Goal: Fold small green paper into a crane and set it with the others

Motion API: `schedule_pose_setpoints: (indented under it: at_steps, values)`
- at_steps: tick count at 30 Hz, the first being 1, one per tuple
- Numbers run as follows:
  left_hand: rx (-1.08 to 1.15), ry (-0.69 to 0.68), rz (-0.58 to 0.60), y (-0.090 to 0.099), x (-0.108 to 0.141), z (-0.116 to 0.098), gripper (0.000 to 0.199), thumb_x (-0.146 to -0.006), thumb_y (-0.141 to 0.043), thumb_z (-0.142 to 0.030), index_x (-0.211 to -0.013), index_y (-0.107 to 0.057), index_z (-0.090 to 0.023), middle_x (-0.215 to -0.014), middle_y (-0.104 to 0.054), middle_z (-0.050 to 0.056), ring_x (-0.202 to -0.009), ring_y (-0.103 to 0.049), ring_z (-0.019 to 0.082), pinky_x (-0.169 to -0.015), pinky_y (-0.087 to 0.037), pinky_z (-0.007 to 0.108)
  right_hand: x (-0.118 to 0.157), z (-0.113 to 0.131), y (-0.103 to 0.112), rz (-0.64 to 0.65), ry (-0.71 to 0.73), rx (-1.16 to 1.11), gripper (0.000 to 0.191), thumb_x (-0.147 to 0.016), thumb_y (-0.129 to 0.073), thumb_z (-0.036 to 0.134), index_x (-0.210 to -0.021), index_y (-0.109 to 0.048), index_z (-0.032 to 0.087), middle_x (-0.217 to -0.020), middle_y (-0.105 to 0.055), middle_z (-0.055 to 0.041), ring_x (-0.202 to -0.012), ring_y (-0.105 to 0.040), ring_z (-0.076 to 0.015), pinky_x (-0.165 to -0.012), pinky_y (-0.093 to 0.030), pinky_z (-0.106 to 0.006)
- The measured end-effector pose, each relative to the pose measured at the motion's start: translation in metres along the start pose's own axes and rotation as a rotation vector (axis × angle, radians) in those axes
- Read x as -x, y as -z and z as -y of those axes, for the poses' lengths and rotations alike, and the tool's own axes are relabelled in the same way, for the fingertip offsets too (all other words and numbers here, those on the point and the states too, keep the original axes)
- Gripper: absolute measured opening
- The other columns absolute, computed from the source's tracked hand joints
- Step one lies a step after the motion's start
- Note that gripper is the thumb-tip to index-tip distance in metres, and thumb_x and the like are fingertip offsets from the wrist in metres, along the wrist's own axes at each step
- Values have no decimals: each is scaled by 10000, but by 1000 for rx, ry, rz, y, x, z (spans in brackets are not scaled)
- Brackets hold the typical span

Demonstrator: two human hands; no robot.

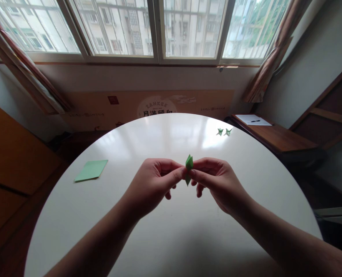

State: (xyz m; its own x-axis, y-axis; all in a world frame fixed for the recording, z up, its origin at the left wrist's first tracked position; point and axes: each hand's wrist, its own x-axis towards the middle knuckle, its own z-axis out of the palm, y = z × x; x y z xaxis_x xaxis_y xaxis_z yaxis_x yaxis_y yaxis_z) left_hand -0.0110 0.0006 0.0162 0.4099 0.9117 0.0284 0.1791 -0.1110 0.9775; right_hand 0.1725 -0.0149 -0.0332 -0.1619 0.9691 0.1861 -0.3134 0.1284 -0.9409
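A small folded piece of green paper (189, 162) is held upright over the middle of the white round table (171, 238). My left hand (161, 179) pinches it from the left between thumb and forefinger. From the right, my right hand (211, 177) pinches the same piece, the two thumb tips nearly meeting at its middle. Pointed ends of the paper show above and below the fingertips. Two small folded green paper figures, a left one (220, 132) and a right one (228, 132), sit near the table's far right edge.
A stack of light green square paper (91, 171) lies on the table's left side. Beyond the right edge, a brown wooden surface (277, 134) bears a white sheet (253, 120) with a dark pen-like item. A printed cardboard panel (125, 105) stands behind the table, below the windows.
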Motion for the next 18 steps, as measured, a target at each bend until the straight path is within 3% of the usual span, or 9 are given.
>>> schedule_pose_setpoints:
  at_steps: [7, 18]
  values:
    - [-107, -33, -27, -2, 1, -3, 184, -832, -706, -311, -840, -814, -162, -597, -636, 4, -494, -511, 97, -411, -447, 169, -1, 3, -2, -30, -55, -42, 194, -743, -853, 306, -904, -811, 208, -740, -724, -39, -652, -641, -156, -440, -508, -204]
    - [14, 4, 0, 0, -2, 2, 187, -838, -699, -314, -829, -806, -161, -610, -638, 11, -497, -503, 94, -394, -433, 159, -1, 2, -1, -25, -58, -39, 171, -810, -801, 310, -954, -815, 219, -760, -721, -41, -670, -625, -150, -450, -505, -197]
